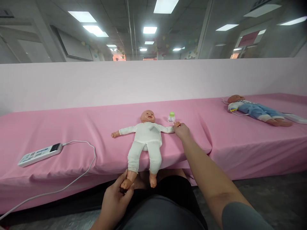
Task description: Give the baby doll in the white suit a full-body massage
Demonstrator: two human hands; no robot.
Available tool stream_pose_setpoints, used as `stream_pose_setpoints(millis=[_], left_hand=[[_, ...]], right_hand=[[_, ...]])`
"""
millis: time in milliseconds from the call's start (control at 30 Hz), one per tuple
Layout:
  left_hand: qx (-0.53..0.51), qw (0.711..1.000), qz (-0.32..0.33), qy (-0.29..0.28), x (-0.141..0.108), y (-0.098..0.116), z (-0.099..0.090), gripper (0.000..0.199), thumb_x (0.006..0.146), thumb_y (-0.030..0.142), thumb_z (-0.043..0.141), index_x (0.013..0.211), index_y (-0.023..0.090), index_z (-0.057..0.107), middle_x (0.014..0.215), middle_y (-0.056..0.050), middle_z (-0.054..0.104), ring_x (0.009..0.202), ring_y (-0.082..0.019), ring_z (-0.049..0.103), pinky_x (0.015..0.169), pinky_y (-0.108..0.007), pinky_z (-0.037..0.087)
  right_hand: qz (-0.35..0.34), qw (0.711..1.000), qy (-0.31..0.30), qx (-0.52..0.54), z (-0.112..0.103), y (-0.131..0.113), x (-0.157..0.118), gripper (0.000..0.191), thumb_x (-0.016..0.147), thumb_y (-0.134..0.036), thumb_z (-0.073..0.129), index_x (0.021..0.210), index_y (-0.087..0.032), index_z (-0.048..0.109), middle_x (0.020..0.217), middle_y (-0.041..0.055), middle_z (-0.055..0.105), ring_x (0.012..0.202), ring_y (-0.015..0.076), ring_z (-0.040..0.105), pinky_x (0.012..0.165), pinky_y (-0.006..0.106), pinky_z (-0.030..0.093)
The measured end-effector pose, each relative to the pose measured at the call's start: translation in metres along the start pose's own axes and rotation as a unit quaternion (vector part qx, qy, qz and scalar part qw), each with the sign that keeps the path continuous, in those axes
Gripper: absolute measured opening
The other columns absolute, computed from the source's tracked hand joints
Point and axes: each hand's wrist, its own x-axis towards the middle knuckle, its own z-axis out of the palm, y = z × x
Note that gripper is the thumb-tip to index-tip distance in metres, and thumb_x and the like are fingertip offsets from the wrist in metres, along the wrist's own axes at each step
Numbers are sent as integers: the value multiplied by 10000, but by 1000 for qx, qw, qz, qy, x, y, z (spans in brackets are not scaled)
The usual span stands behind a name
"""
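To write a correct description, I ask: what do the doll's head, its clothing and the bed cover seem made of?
Head: probably vinyl or soft plastic, smooth with shiny highlights. Clothing: white fabric, matte, with soft wrinkles. Cover: pink cloth, draped in folds; fibre unclear.

Handset (40, 155) at 9 o'clock, cable (94, 156) running off at 8. Green-cap bottle (171, 118) just off center, toward 3. Blue-pants doll (257, 111) lying at 3. Pink sheet (72, 124) under all three. Glass (172, 41) at 12.
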Motion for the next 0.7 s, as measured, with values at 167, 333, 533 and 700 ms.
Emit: stream_pose_setpoints(millis=[167,333,533,700], left_hand=[[-10,1000,-2,-3,0,1,-1,494,879,411,665,1323,194,673,905,-13,808,639,-188,739,570,-240,572],[7,1000,25,10,17,15,-6,440,869,401,681,1260,201,693,864,5,792,669,-183,736,644,-253,587],[4,999,35,18,57,56,4,535,860,407,670,1353,202,652,814,4,772,680,-191,728,674,-284,578],[2,1000,23,5,91,80,14,569,866,378,660,1394,167,635,663,32,702,598,-174,674,665,-292,550]], right_hand=[[-8,1000,8,24,1,-4,1,377,826,-451,686,1117,-214,639,1041,110,743,813,255,687,659,323,486],[-63,994,29,89,5,-24,-10,394,854,-463,666,1176,-239,630,1055,52,757,862,212,699,682,274,498],[-300,952,-10,63,22,-69,-54,329,847,-349,701,1164,-262,695,1075,24,736,882,186,663,813,298,503],[-401,912,-37,-79,44,-84,-92,273,887,-262,683,1156,-244,725,1090,83,677,1009,241,625,863,337,479]])
